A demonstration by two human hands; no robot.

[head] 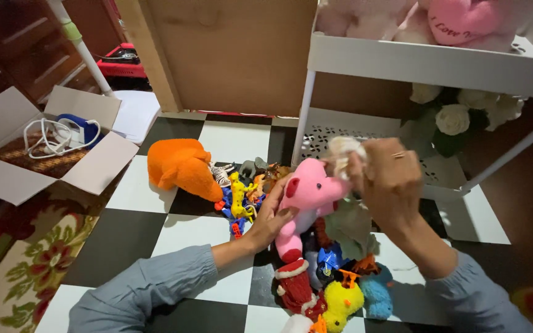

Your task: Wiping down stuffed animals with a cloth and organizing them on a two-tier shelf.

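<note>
Seen from the head cam, L to R: an open box (63, 176) sits at far left w/ a white cable (50, 137) and a blue item inside, flaps spread over the rug edge. Next, on the black-and-white checked floor (155, 225), an orange plush (180, 168) lies on its own, apart from the rest. Just beside it, a heap of small plastic animals (242, 194), yellow, blue and grey, lies on the tiles.

Centre frame: the left hand (272, 219) cups the pink pig (306, 203) from the side, fingers curled round its body, holding it upright above the pile. The right hand (387, 176) is clenched on a pale cloth flower (343, 151) at the pig's head, w/ green fabric leaves hanging below the wrist. Both sleeves are grey-blue.

Below the pig, a pile of toys (331, 290) remains on the floor: a red-and-white plush, a yellow one, a blue fuzzy one, more bits between.

At right, a white cart (427, 65): top shelf already carries pink and cream plush, incl. a pink heart cushion; white roses (458, 114) stand behind the lower shelf, which looks mostly bare.

Judged from how things lie: some soft toys are shelved, but most are still on the floor, approx. the bulk of the lot. The pig and flower are in hand, mid-air, near the cart's lower shelf, not yet placed anywhere.
</note>
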